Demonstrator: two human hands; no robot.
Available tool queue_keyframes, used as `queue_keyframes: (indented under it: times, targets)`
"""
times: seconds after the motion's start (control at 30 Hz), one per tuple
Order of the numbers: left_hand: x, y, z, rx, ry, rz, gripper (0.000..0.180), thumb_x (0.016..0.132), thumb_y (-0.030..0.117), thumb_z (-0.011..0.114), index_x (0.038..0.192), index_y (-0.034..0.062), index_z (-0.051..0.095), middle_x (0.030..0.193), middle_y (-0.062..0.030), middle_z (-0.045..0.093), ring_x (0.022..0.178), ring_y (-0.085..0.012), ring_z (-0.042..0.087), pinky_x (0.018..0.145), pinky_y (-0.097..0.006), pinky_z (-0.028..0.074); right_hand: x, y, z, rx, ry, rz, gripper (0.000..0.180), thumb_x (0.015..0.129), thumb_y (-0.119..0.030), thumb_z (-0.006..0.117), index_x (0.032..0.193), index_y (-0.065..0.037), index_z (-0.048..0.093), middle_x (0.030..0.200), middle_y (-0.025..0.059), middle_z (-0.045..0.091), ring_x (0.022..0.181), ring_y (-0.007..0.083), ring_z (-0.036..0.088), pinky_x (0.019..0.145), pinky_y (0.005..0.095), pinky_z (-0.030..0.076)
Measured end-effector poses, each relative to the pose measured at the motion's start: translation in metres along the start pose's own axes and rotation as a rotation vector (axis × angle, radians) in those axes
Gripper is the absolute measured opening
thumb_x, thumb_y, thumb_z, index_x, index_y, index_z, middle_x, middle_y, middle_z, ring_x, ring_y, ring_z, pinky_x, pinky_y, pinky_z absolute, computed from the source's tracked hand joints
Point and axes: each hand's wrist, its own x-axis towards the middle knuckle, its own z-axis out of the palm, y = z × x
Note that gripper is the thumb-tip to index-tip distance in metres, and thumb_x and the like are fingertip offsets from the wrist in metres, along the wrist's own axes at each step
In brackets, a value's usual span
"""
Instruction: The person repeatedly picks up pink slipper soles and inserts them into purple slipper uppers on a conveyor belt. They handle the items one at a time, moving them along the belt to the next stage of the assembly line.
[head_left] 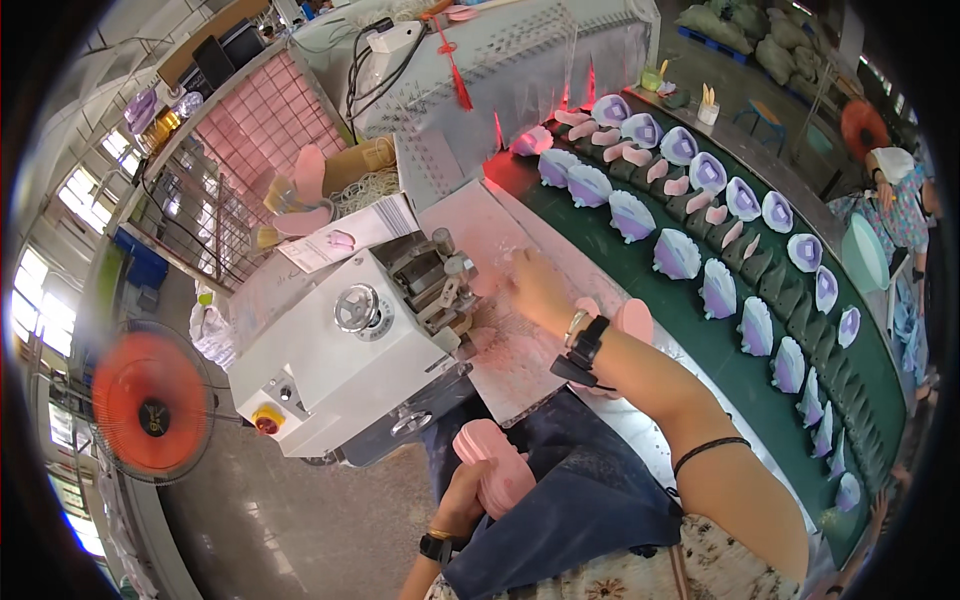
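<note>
My left hand [462,497] grips a thick stack of pink insoles [493,462] low over my lap, its fingers wrapped round one edge. My right hand [538,287] is over a pink, dust-covered board [515,365], just right of the metal rollers [450,290] of a white machine [340,350]. The fingers of that hand are bent together and point down; whatever is between them blends with the pink board. More pink insoles [634,320] lie beside my right wrist, partly hidden by the forearm.
A green conveyor [640,270] on the right carries rows of white-and-purple shoe uppers [677,254], pink insoles and dark pieces. An orange fan [150,405] stands at left. Behind the machine are a carton [360,158] and a wire rack [265,130]. Another person [890,195] is at far right.
</note>
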Motion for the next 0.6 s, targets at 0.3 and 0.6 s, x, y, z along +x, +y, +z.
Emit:
queue_keyframes:
  times: [0.3,0.6]
  targets:
    - [-0.009,-0.003,0.000,-0.033,0.052,0.049,0.049,0.092,0.011,0.049,0.137,-0.0035,0.036,0.128,-0.0210,0.053,0.123,-0.0350,0.052,0.104,-0.044,0.043,0.025,0.016,0.062,0.282,-0.010,0.325,0.024,0.082,-0.022,0.061,0.083,0.002,0.063,0.083,0.0248,0.063,0.080,0.0433,0.061,0.069,0.0483,0.048]
    - [0.010,-0.010,-0.004,0.019,0.049,0.043,0.054,0.089,0.009,0.050,0.140,-0.0002,0.035,0.128,-0.0206,0.052,0.125,-0.0409,0.049,0.105,-0.050,0.040,0.050,0.077,-0.019,0.895,0.034,0.649,0.033,0.089,-0.037,0.061,0.105,-0.009,0.059,0.086,0.0095,0.068,0.074,0.0306,0.069,0.064,0.0450,0.053]
